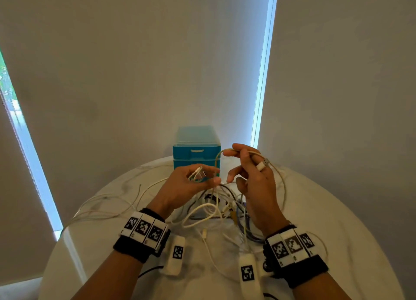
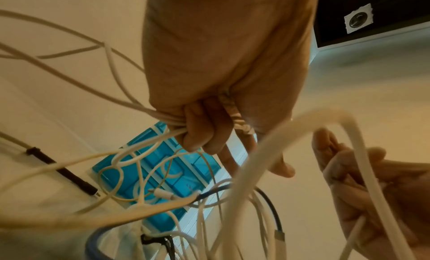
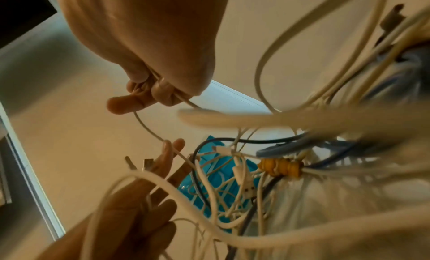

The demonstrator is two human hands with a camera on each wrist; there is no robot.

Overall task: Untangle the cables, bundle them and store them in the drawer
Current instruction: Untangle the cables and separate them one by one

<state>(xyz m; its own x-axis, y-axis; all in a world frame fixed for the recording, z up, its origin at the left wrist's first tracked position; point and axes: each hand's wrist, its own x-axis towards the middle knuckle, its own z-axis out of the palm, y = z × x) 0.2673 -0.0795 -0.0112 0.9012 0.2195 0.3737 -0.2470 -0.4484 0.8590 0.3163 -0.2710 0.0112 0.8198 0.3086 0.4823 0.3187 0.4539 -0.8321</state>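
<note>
The task looks to be at an early stage. Most of the cables lie in a tangled heap on the round white table, white, blue and dark strands crossing one another, with loose thin strands spreading toward the table's left side. No tied bundle shows in any view. The blue drawer unit stands at the far edge of the table, and its top drawer appears closed, so nothing seems stored yet.

One beige cable is raised above the heap. The left hand has its fingers curled around several cable strands, with metal plug ends sticking out near its fingertips. The right hand pinches the same beige cable high up, between thumb and fingers, and the cable arcs between the two hands. By the look of it, the person is working this one cable free; separating the rest, coiling them and putting them away is all left to do.

No brand or readable writing shows. The wristbands carry black-and-white square code markers, with small characters beneath them too blurred to read.
</note>
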